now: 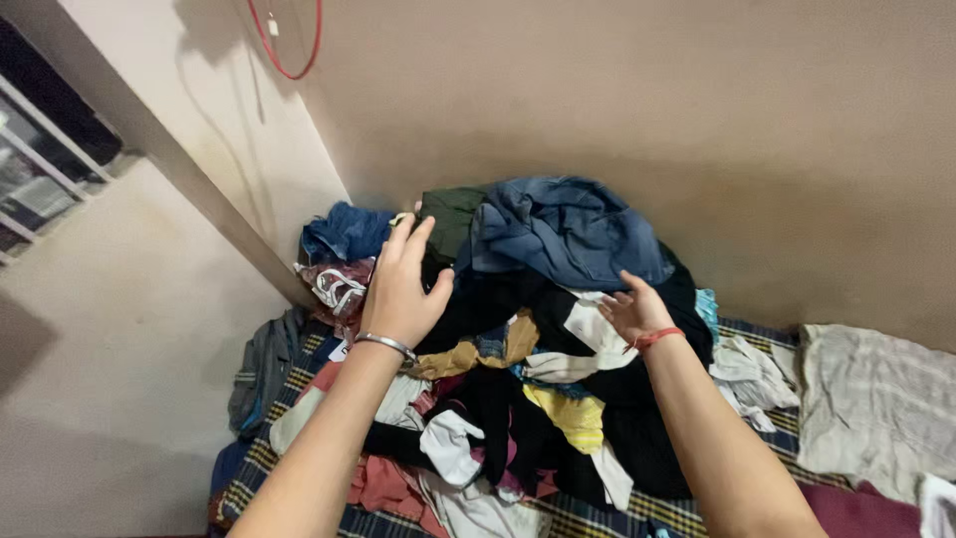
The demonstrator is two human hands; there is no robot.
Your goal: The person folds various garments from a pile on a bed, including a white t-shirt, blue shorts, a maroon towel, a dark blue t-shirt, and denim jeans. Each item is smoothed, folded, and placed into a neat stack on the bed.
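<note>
1. Reaching forward over a bed, both hands hover at a tall heap of mixed, crumpled clothes (518, 379) piled against the beige wall (697, 120).
2. The left hand (401, 284), with a thin metal bangle (386, 345) at the wrist, is open with fingers spread and pointing up, its palm toward the upper left part of the heap; it clamps on nothing.
3. Just beyond its fingertips lies a dark green folded garment (450, 214), and to its left a crumpled blue cloth (344, 231) and a red-and-white patterned piece (337, 284).
4. The right hand (632, 311), with a red thread band (657, 338) at the wrist, rests low on the right middle of the heap, fingers loosely curled and touching a white strip of cloth (593, 334) over black fabric; whether it pinches that cloth I cannot tell.
5. A large slate-blue garment (563, 229) crowns the pile, lying between the two hands and above them.
6. Lower down, nearer the person, sit a mustard-brown piece (478, 351), a yellow cloth (570, 413) and a salmon-pink cloth (383, 483).
7. The heap rests on a blue-and-yellow checked bedsheet (597, 513).
8. Well to the right of the right hand lies a flat, pale grey-white towel (876, 399).
</note>
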